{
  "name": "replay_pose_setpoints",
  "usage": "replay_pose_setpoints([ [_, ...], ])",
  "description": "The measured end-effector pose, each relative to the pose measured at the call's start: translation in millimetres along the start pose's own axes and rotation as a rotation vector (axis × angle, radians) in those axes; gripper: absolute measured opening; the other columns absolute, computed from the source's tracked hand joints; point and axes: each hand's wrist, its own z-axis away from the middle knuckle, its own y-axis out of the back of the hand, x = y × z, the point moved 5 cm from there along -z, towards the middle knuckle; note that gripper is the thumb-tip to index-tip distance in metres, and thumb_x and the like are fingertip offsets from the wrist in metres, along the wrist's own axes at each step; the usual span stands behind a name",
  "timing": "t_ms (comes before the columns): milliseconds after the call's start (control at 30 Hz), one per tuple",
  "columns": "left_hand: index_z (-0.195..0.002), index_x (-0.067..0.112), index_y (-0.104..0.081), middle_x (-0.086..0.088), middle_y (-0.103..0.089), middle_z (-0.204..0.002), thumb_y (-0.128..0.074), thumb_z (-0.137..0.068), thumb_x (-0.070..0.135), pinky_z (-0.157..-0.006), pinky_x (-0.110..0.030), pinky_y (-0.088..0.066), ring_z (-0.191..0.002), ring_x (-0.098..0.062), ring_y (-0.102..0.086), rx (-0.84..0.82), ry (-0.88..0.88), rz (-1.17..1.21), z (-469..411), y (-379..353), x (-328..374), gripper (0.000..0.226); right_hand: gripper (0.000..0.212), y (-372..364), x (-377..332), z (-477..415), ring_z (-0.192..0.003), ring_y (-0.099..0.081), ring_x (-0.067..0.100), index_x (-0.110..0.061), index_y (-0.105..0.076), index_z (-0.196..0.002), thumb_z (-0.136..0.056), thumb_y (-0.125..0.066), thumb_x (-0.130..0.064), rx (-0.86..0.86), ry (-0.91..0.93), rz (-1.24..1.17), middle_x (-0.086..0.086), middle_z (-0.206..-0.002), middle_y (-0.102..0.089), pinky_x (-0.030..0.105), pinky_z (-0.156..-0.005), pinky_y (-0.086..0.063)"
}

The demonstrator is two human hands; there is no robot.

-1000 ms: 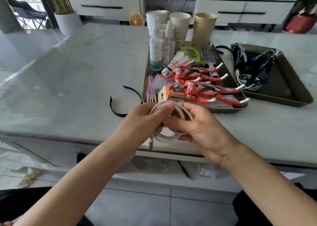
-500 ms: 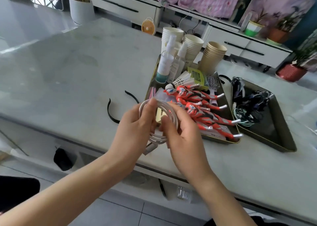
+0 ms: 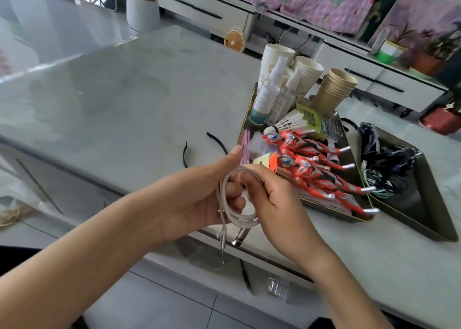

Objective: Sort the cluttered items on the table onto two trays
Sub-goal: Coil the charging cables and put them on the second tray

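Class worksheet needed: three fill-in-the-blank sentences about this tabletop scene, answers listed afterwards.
The left hand and right hand hold a coiled white ____.
The red toy figures lie on the ____ tray.
The black headband lies on the bare ____, outside both trays.
Answers: cable; left; table.

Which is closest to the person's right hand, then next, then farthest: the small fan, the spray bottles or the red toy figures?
1. Red toy figures, in the tray beside the right hand.
2. Spray bottles, at the tray's far end.
3. Small fan, beyond the table.
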Motion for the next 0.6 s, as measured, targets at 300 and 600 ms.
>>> replay_pose_setpoints([
  [300, -0.076, 0.008, -0.054, 0.004, -0.037, -0.042, -0.042, -0.096, 0.019, -0.044, -0.021, -0.048, -0.039, -0.011, -0.047, 0.042, 0.017, 0.038, 8.9, 15.1, -7.1, 0.026, 0.021, -12.6, 2.5, -1.5, -0.067, -0.056, -0.001, -0.027, -0.065, -0.107, -0.097, -0.049, -0.018, -0.107, -0.106, -0.101, -0.018, -0.073, -0.064, 0.015, -0.063, -0.045],
  [600, -0.047, 0.017, -0.030, 0.005, -0.015, -0.039, -0.051, -0.089, 0.028, -0.044, -0.016, -0.041, -0.027, -0.010, -0.019, 0.130, -0.077, 0.581, 12.2, 33.1, 9.7, 0.048, 0.028, -14.5, 4.0, 1.6, -0.059, -0.053, 0.014, -0.008, -0.065, -0.099, -0.088, -0.047, -0.026, -0.028, -0.357, -0.660, 0.005, -0.072, -0.064, 0.020, -0.049, -0.041],
])
